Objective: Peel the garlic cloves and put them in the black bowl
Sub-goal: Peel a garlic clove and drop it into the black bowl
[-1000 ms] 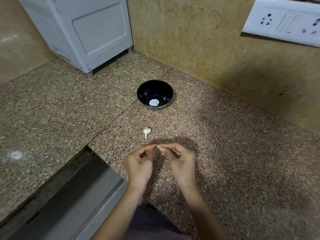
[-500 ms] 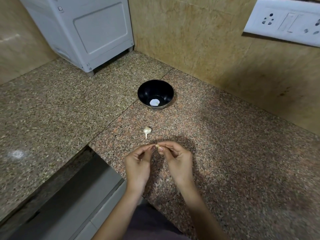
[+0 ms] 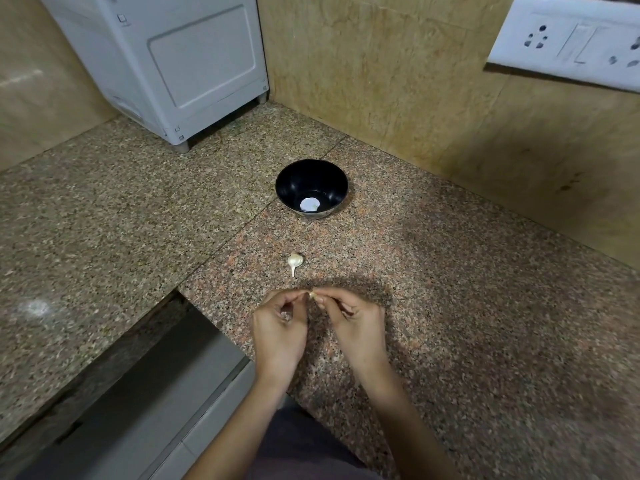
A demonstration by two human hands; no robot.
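Observation:
A small garlic clove (image 3: 313, 294) is pinched between the fingertips of my left hand (image 3: 280, 332) and my right hand (image 3: 356, 323), just above the granite counter near its front edge. Most of the clove is hidden by my fingers. A second, unpeeled clove (image 3: 294, 262) with a pointed tail lies on the counter a little beyond my hands. Farther back stands the black bowl (image 3: 311, 174), with a pale round patch and a small pale bit at its bottom.
A white appliance (image 3: 180, 64) stands in the back left corner. A white switch and socket plate (image 3: 568, 39) is on the tan wall at right. The counter drops off to a lower grey surface (image 3: 138, 403) at my left.
Both hands have stayed together on the clove, shifting only slightly. The bowl and the loose clove have not moved.

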